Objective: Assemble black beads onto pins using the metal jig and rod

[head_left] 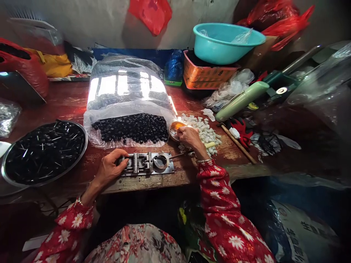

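My left hand (109,168) grips the left end of a small metal jig (146,163) fixed at the near edge of the wooden table (68,104), fingers curled around it. My right hand (189,137) is closed in a pinch beside a small round dish (175,128), right next to a pile of small white pieces (205,130); what it pinches is too small to make out. A clear plastic bag of small black beads (131,128) lies just behind the jig. Both arms wear red floral sleeves.
A round metal tray of black pieces (44,151) sits at the left. Behind are a teal basin (223,42) on an orange crate (205,75), red bags, crumpled plastic, a pale green tool (241,100), red-handled pliers (241,129) and a wooden stick (238,144).
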The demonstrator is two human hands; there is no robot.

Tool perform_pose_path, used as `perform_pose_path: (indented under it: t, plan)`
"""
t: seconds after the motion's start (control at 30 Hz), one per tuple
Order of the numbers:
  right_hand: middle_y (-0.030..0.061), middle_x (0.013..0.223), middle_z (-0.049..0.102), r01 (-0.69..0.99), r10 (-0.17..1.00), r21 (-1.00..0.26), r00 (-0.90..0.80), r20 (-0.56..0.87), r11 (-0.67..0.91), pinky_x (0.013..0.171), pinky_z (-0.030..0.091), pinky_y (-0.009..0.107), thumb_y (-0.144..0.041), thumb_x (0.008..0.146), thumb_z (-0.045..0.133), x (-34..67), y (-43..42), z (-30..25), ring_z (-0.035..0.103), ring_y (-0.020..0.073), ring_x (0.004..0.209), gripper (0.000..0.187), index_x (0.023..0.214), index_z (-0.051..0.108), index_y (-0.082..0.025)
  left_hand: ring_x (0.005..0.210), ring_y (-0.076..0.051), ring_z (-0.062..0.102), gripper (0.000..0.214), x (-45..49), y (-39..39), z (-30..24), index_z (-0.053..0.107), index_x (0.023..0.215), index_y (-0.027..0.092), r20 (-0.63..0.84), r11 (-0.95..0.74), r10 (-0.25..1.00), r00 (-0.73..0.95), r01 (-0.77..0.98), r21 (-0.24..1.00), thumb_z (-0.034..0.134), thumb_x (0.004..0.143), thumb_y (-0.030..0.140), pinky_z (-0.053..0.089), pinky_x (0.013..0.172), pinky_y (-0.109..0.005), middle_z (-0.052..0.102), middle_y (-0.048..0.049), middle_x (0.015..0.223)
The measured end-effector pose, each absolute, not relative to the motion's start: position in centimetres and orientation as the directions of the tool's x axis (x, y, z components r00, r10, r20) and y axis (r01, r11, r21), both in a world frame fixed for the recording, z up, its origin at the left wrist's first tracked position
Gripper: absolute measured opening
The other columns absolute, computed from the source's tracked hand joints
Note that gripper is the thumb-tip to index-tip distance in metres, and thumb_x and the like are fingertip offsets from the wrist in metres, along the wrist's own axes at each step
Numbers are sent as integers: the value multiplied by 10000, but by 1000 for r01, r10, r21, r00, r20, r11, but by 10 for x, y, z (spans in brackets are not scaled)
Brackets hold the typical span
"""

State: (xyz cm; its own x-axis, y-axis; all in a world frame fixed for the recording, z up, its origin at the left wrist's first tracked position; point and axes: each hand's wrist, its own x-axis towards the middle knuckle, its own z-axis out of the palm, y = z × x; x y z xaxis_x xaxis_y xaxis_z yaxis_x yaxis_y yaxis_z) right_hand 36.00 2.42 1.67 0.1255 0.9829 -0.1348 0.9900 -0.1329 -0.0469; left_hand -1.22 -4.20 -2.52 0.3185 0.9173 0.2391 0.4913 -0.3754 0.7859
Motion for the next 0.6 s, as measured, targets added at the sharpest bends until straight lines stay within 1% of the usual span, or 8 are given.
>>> perform_pose_path:
  t: [0.17,0.23,0.37,0.43,0.5,0.6]
  plan:
    - [170,1137,779,989,987,-43,140,-84,-144,828,325,357,-230,1024,442,361,18,17,653,271,1076,347,1137,762,-160,958,-179,705,150,-12,-42,-27,706,1009,219,261,-393,911,318,487,780,625,937,323,540,896,-296,750,-23,1014]
    - [175,1159,773,988,986,-36,149,-77,-152,837,323,368,-246,1022,455,362,19,17,645,283,1095,345,1151,766,-167,951,-179,705,150,-12,-42,-26,707,1007,219,256,-391,912,319,492,778,625,936,323,541,892,-296,751,-23,1010]
    - [147,1039,793,986,980,-21,159,-119,-163,844,317,374,-192,927,573,361,25,14,649,281,1035,248,1004,809,-182,963,-179,702,147,-12,-42,-25,706,1014,219,257,-393,911,322,494,775,620,937,312,537,893,-293,751,-24,1022]
    - [131,961,794,985,976,-19,168,-137,-173,849,316,373,-141,883,593,360,30,13,650,268,990,230,932,814,-178,974,-182,701,152,-12,-42,-26,704,1018,219,258,-395,910,324,491,776,617,938,315,535,897,-294,749,-25,1026]
    - [116,931,794,984,975,-25,174,-141,-179,845,315,369,-111,866,590,360,33,12,648,252,950,237,904,815,-176,973,-183,698,160,-12,-42,-27,703,1020,217,253,-390,912,322,493,778,611,943,323,531,894,-296,746,-26,1028]
    - [109,967,800,983,978,-45,170,-117,-176,831,313,366,-133,890,579,360,34,11,651,243,943,250,931,819,-185,953,-178,692,161,-12,-43,-27,701,1024,217,244,-379,917,316,497,781,607,952,326,525,879,-295,742,-23,1027]
